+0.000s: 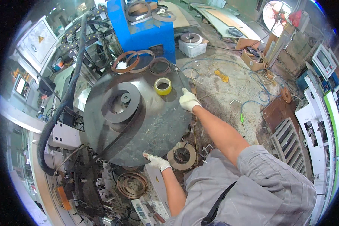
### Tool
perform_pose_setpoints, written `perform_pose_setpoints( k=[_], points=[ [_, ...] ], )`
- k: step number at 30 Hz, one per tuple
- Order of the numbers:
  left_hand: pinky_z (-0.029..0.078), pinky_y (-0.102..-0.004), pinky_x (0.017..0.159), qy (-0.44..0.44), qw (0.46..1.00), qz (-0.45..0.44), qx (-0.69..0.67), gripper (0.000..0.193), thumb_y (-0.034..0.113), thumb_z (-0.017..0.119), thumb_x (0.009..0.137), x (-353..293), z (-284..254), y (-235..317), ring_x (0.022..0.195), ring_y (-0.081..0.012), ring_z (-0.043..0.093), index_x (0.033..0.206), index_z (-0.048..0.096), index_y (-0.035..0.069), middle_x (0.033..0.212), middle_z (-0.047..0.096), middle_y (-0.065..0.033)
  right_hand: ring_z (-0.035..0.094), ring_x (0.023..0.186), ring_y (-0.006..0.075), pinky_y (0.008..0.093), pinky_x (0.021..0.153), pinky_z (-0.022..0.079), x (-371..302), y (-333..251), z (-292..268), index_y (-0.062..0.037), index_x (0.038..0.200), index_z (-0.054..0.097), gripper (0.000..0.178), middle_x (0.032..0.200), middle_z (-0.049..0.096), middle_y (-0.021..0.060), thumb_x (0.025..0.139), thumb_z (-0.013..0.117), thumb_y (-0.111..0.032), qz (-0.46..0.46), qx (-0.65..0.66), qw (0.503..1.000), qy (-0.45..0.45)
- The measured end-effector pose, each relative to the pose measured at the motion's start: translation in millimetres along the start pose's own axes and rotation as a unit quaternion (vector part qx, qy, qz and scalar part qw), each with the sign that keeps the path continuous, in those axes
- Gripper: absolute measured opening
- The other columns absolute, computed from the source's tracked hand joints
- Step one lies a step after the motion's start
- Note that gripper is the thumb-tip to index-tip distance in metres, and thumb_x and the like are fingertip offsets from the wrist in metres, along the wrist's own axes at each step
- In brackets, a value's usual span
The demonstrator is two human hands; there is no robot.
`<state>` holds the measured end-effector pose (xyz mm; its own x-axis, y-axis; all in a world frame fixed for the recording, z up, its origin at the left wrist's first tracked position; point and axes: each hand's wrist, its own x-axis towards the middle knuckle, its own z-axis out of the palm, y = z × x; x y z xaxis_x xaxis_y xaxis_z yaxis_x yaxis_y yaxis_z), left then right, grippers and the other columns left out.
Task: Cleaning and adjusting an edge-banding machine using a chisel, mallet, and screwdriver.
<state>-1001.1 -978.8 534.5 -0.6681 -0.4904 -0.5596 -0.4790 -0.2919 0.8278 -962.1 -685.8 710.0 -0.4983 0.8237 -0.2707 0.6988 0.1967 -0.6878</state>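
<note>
A wide round dark turntable lies in front of me. My right hand, in a white glove, grips its right edge, thumb on top and the other fingers hidden below. At the near edge, my left hand, also gloved, rests with one digit over the rim; its other fingers are mostly hidden. On the turntable sits a large dark grey coil of banding around a small round hub. A dark strip runs from the coil to the lower left. A yellow tape roll stands near my right hand.
Several brown rings lie at the turntable's far edge, before a blue machine. Below the near edge are a banding roll and coiled rings. A thick black hose arches at left. Blue cables trail over the floor.
</note>
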Motion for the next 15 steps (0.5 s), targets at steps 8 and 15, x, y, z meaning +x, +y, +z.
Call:
perform_pose_setpoints(
  k=[8,15],
  points=[
    [0.054,-0.0376,0.081,-0.018,0.99,0.14,-0.028,0.055,0.038,0.068,0.095,11.3,-0.4,-17.2,0.093,-0.0299,0.07,0.119,0.064,-0.012,0.111,0.07,-0.0249,0.071,0.095,0.0347,0.0426,0.085,0.055,4.5,36.2,-32.4,-0.0058,0.134,0.056,0.053,0.114,0.069,0.0224,0.084,0.055,-0.022,-0.016,0.098,0.989,0.108],
    [0.052,-0.0354,0.086,-0.039,0.998,0.052,0.02,0.059,0.043,0.063,0.097,-29.0,12.2,0.9,0.102,-0.0275,0.068,0.124,0.063,-0.009,0.117,0.069,-0.0238,0.071,0.093,0.0393,0.0428,0.085,0.056,74.8,46.1,-39.2,-0.0003,0.117,0.064,0.038,0.103,0.071,0.0249,0.082,0.055,-0.013,0.043,-0.025,0.998,0.026]
  ],
)
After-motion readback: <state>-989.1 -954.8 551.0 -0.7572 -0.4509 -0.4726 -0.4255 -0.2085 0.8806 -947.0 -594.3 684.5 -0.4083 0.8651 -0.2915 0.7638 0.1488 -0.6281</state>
